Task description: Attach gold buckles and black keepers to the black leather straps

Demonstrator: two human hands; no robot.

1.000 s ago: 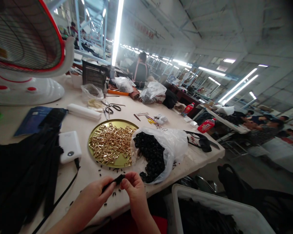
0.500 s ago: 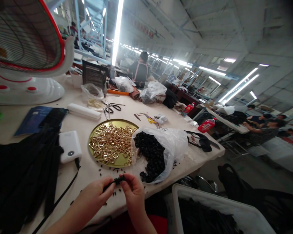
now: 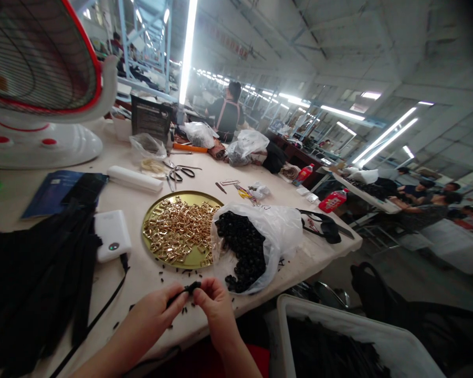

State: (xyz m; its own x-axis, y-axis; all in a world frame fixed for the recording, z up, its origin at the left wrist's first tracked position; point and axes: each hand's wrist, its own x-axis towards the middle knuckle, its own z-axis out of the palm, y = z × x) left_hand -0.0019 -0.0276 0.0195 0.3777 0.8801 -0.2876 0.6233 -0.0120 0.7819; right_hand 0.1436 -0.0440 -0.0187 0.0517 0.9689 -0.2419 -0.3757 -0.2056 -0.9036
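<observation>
Near the 6 o'clock edge of the tray (image 3: 199,258), the left hand (image 3: 162,308) and right hand (image 3: 214,302) both pinch 1 black piece (image 3: 192,286), seemingly unfinished, while black parts (image 3: 242,249) in the bag (image 3: 285,226) at 2 o'clock and gold fittings (image 3: 183,226) apparently await handling.
</observation>
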